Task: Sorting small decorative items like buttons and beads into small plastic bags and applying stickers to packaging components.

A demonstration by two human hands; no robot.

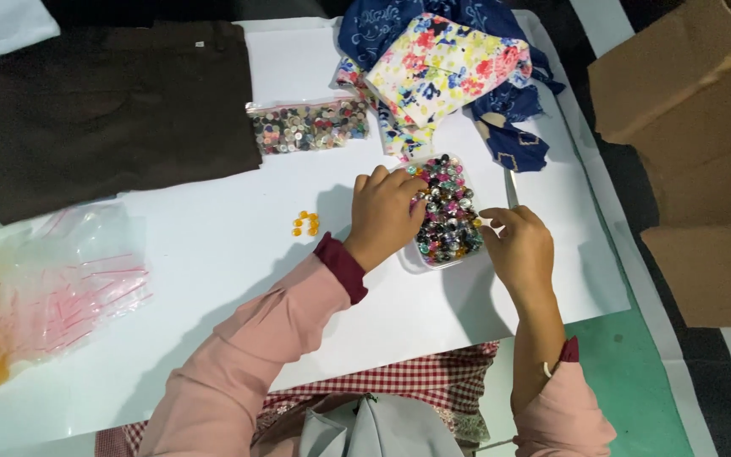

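Plastic bags (52, 288): at your far left a loose heap of clear zip bags with red strips lies on the desk (213, 254), well apart from both hands.
Dark cloth (112, 110): a folded brown piece lies at the upper left of the white desk top.
Bag of buttons (308, 125): a clear packet of mixed buttons sits just beside the dark cloth's right edge.
Yellow beads (305, 223): a small cluster lies on the bare desk, near your left hand but not touching it.
Left hand (385, 211): your fingers are curled downward, half closed, with the tips in the left edge of the tray's beads; whether they pinch one cannot be told.
Bead tray (447, 211): a clear shallow container full of many-coloured beads stands between your two hands, below the floral cloth (442, 63).
Right hand (519, 245): it rests at the tray's right rim, thumb and forefinger drawn close together at the beads' edge; whether they hold a bead cannot be told.
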